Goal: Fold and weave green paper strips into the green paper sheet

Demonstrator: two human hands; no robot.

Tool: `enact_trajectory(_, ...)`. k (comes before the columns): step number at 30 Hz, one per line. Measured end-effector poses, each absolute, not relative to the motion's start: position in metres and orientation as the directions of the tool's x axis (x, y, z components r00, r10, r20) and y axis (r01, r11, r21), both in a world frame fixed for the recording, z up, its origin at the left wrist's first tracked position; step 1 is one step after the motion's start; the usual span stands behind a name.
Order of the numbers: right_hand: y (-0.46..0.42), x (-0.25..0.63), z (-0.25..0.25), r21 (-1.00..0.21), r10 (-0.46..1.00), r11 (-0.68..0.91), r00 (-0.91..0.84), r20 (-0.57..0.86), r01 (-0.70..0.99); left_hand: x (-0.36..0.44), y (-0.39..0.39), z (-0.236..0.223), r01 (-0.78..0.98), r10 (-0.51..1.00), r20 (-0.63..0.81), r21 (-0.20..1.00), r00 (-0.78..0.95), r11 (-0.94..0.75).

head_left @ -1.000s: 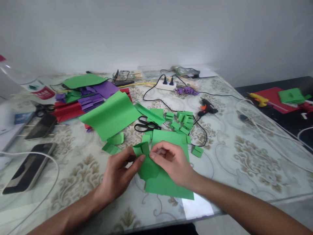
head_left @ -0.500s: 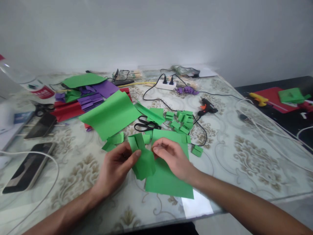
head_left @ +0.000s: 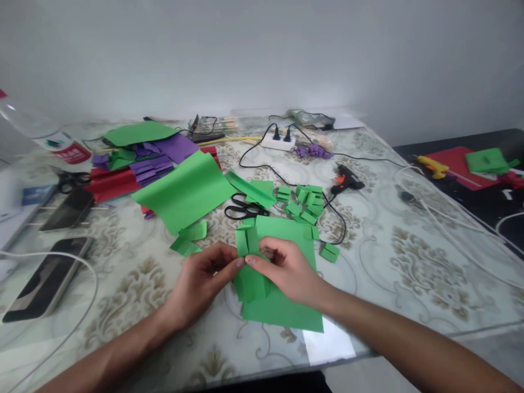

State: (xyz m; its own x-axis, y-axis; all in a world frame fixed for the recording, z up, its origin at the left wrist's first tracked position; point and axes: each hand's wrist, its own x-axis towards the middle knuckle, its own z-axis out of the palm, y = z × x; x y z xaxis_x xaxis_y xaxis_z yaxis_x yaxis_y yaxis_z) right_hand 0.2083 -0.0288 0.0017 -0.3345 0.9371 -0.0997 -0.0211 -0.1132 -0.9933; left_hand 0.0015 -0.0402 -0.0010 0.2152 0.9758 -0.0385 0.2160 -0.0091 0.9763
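l hand (head_left: 208, 273) & r hand (head_left: 286, 270) pinching folded green paper (head_left: 252, 281), scissors (head_left: 246, 207) nearby

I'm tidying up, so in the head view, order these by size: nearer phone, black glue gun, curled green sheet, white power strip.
1. Curled green sheet
2. Nearer phone
3. Black glue gun and white power strip: too alike to rank

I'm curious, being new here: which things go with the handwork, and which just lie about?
Seemingly in use:
- folded green paper, in left hand and right hand
- green sheet beneath
- small green pieces

Apparently lying about:
- phones
- bottle
- power strip
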Motion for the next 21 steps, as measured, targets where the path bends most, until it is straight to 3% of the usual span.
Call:
enact_trajectory(15,-0.0340,0.2068,0.0007,-0.999,0.966,-0.001,-0.259,-0.010,0.037,-0.0044,-0.0380,0.0019,0.262,0.953,-0.021,0.963,0.303,-0.062)
enact_trajectory(21,-0.0359,0.2066,-0.0023,-0.984,0.972,0.100,-0.225,0.064,0.149,-0.0059,-0.0377,-0.0017,0.342,0.955,-0.011,0.935,0.297,-0.096)
